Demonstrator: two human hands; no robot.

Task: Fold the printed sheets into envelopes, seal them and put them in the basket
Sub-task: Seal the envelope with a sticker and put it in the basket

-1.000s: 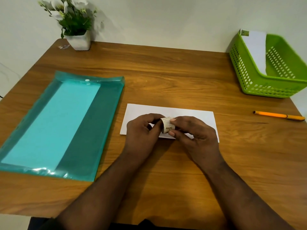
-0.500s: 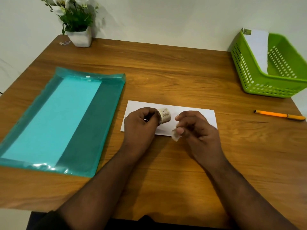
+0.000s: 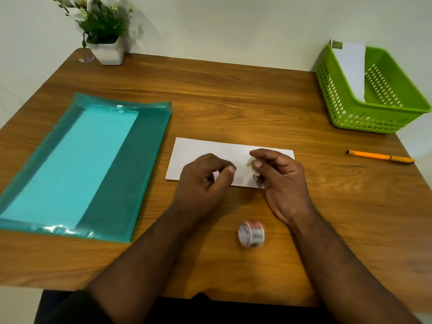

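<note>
a white envelope [image 3: 210, 157] lies flat on the wooden table [image 3: 233, 101], right in front of the person. both hands are over it. the right hand [image 3: 282, 181] pinches a small sticker [image 3: 249, 163] between thumb and first finger, over the right part of the envelope. if the sticker touches the paper or not is hard to tell. the left hand [image 3: 203, 183] is over the lower middle of the envelope with its fingers curled in, and it holds nothing.

a little roll of stickers [image 3: 251, 233] sits on the table near the person, between the two arms. it looks blurry. it is apart from the envelope.

a green basket [image 3: 364, 118] stands at the far right corner of the table. one white envelope in the basket [image 3: 350, 66] leans against its back wall. an orange pen [image 3: 379, 156] lies on the table, between the basket and the near edge, to the right of the flat envelope.

a see-through teal folder [image 3: 140, 171] lies flat on the left side of the table, with a light blue sheet [image 3: 77, 164] inside it. a white pot with flowers [image 3: 105, 47] stands at the far left corner.
</note>
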